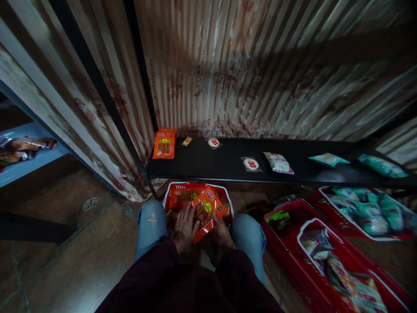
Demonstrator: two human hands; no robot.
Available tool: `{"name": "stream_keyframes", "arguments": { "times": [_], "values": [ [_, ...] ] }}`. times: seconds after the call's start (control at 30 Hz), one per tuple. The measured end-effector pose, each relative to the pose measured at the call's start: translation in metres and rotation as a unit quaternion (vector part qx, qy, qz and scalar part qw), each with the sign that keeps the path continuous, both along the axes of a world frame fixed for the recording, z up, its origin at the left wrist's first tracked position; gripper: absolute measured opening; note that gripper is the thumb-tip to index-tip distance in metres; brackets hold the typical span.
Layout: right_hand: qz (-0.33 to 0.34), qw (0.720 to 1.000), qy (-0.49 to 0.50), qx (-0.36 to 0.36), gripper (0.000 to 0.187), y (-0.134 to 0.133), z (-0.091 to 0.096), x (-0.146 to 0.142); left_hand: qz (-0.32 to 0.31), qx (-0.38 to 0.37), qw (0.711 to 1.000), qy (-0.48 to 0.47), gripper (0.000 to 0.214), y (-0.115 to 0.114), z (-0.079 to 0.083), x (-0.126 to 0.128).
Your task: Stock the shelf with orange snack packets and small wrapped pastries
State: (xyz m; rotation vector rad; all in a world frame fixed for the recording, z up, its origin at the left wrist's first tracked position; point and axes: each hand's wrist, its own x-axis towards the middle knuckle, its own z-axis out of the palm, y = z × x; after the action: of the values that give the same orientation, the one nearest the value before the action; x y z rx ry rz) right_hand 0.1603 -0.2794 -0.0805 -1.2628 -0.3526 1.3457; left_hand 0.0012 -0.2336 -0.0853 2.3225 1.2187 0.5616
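Note:
Between my knees, an orange snack packet (208, 208) with brown sticks showing through its window is tilted over a red basket (230, 204). My left hand (185, 226) lies on the packet's left side, fingers bent against it. Gripping the lower right edge is my right hand (222, 231), with its thumb on the front. More orange packets (182, 195) lie in the basket beneath, partly covered by my hands and the held one. A similar orange packet (164, 145) rests at the left end of the black shelf (202, 167), apparently on top of another.
Along the shelf lie a small yellow packet (186, 141), two round wrapped snacks (213, 142), a white-and-orange bag (279, 162) and two teal bags (329, 159). Red baskets (283, 243) with more bags stand at right. A black post (130, 152) rises at the shelf's left.

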Motion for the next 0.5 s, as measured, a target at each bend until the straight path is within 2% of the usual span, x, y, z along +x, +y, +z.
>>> {"name": "stream_keyframes", "arguments": {
  "times": [0.07,0.17,0.3,0.37,0.5],
  "values": [
    [0.004,1.0,0.019,-0.006,0.052,0.001,0.001,0.0,0.058,-0.043,0.997,-0.016,0.054,0.004,0.003,0.001],
    [-0.004,0.999,0.041,-0.002,0.055,0.002,0.002,-0.002,0.104,-0.128,0.983,-0.079,0.046,0.009,0.002,0.001],
    [0.006,0.999,0.041,-0.005,0.056,0.003,0.001,-0.005,0.177,-0.24,0.937,-0.181,0.014,0.015,-0.007,-0.001],
    [0.014,0.999,0.028,0.006,0.055,0.003,-0.001,-0.006,0.201,-0.262,0.921,-0.204,0.007,0.019,-0.011,-0.003],
    [0.027,0.999,-0.001,0.026,0.046,0.001,-0.006,-0.006,0.232,-0.285,0.894,-0.257,0.009,0.024,-0.015,-0.003]
  ]
}}
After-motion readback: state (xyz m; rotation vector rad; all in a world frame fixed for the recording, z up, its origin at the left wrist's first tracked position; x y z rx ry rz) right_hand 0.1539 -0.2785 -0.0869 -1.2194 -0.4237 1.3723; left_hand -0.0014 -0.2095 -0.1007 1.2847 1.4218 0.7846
